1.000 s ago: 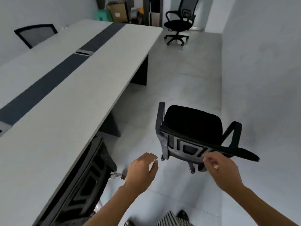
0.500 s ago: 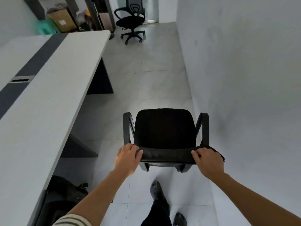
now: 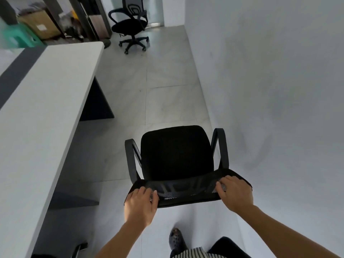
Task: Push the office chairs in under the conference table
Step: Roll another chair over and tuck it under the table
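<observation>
A black office chair point(image 3: 176, 157) with armrests stands on the tiled floor in the aisle between the conference table point(image 3: 42, 101) and the right wall. Its mesh backrest faces me and its seat points away. My left hand point(image 3: 140, 205) grips the left end of the backrest's top edge. My right hand point(image 3: 235, 192) grips the right end. The chair sits apart from the table, to the right of its long edge. A second black office chair point(image 3: 130, 25) stands far off at the end of the aisle. Part of a third chair point(image 3: 78, 248) shows under the table at the bottom left.
A white wall point(image 3: 270, 90) runs close along the right of the chair. Dark table legs point(image 3: 96, 103) stand under the tabletop. Cardboard boxes point(image 3: 40, 24) and a green stool point(image 3: 17, 37) sit at the far left. My shoe point(image 3: 176, 241) is behind the chair.
My hands went from reaching toward the turned chair to gripping its backrest. The chair now faces straight down the aisle, and I have walked forward with it.
</observation>
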`<action>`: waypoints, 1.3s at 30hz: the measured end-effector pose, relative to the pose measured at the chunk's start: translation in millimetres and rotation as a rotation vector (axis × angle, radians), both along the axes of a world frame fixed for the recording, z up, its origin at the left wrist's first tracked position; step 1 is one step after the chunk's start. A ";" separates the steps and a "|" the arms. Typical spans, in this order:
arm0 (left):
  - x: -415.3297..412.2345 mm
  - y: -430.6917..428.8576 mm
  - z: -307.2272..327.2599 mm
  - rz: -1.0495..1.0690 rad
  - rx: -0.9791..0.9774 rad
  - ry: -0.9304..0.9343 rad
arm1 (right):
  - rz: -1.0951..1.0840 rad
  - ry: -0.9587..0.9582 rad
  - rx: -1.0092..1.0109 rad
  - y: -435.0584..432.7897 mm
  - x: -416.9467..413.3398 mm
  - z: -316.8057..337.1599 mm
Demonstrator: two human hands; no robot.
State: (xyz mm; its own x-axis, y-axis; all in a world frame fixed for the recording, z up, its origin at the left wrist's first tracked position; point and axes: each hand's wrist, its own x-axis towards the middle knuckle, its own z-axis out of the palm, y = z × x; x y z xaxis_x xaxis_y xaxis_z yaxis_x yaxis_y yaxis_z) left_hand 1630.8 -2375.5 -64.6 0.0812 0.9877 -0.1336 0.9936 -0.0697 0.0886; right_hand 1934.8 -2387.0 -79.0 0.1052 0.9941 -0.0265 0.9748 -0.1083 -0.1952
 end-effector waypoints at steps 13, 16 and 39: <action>70.5 149.8 -16.1 0.135 -0.034 -0.029 | 0.179 -0.005 0.080 185.8 71.3 -15.0; 100.4 170.4 -20.4 0.189 -0.061 -0.055 | 0.243 0.006 0.130 231.4 101.2 -17.0; 136.3 421.6 -6.4 0.367 -0.165 -0.470 | -0.052 -0.073 0.000 615.6 123.4 4.6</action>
